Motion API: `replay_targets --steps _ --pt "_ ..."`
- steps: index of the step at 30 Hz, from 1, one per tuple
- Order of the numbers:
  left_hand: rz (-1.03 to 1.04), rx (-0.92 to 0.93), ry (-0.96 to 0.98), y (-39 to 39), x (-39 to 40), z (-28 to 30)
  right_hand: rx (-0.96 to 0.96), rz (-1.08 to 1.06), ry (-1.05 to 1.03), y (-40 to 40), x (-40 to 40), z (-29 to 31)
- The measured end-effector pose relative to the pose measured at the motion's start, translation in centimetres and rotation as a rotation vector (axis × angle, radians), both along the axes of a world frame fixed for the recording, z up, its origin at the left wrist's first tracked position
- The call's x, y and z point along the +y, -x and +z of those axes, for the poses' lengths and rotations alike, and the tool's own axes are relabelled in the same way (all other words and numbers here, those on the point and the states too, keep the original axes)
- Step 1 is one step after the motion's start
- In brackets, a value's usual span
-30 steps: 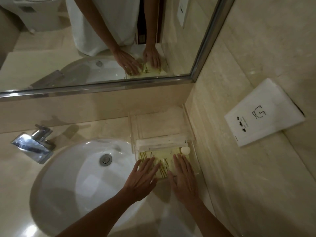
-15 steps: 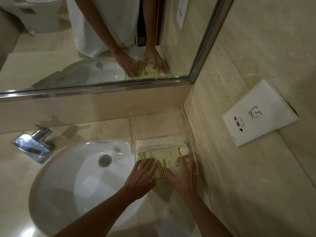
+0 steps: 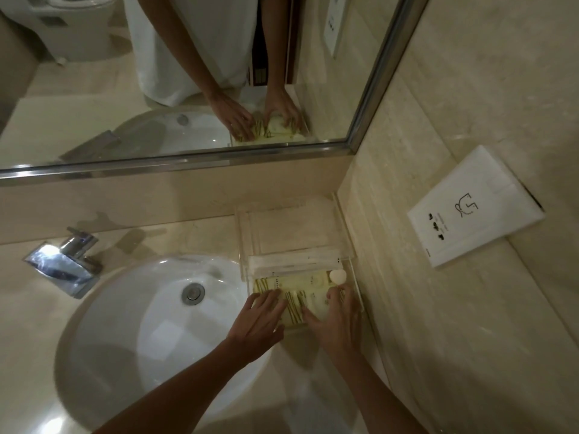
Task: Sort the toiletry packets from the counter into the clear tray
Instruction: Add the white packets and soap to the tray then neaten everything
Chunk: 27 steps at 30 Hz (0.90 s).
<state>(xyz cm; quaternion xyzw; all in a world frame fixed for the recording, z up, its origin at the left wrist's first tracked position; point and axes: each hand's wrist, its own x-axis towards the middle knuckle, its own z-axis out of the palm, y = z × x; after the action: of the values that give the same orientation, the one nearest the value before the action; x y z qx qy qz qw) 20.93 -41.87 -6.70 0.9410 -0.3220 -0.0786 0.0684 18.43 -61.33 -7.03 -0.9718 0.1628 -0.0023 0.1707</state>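
Observation:
A clear tray (image 3: 347, 245) stands on the counter in the corner by the right wall. Its near half holds pale yellow packets (image 3: 300, 285) with green stripes; behind them lies a long white packet (image 3: 294, 261). A small round white cap (image 3: 337, 276) sits at the tray's right side. My left hand (image 3: 261, 317) lies flat, fingers spread, on the left packets. My right hand (image 3: 336, 311) rests on the right packets with its fingers curled over them. Whether either hand grips a packet is hidden.
A white oval basin (image 3: 131, 324) with a drain fills the counter left of the tray, a chrome tap (image 3: 65, 264) behind it. A mirror (image 3: 156, 73) runs along the back wall. A white socket plate (image 3: 470, 208) sits on the right wall.
Both hands slid forward over the packets, deeper into the tray. The right hand's fingers went from flat to curled, near the round cap.

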Motion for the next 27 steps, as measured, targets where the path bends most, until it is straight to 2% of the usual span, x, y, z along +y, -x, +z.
replay_targets --steps 5,19,27 --pt "-0.035 -0.017 0.076 -0.5 -0.1 0.6 0.015 -0.006 0.000 -0.3 0.4 0.2" --pt "-0.035 0.039 0.093 -0.8 0.3 0.2 -0.043 -0.092 -0.001 -0.4 0.7 0.8" --pt "-0.045 0.003 0.147 -0.8 0.6 0.0 0.003 -0.017 -0.006 -0.8 1.1 0.2"
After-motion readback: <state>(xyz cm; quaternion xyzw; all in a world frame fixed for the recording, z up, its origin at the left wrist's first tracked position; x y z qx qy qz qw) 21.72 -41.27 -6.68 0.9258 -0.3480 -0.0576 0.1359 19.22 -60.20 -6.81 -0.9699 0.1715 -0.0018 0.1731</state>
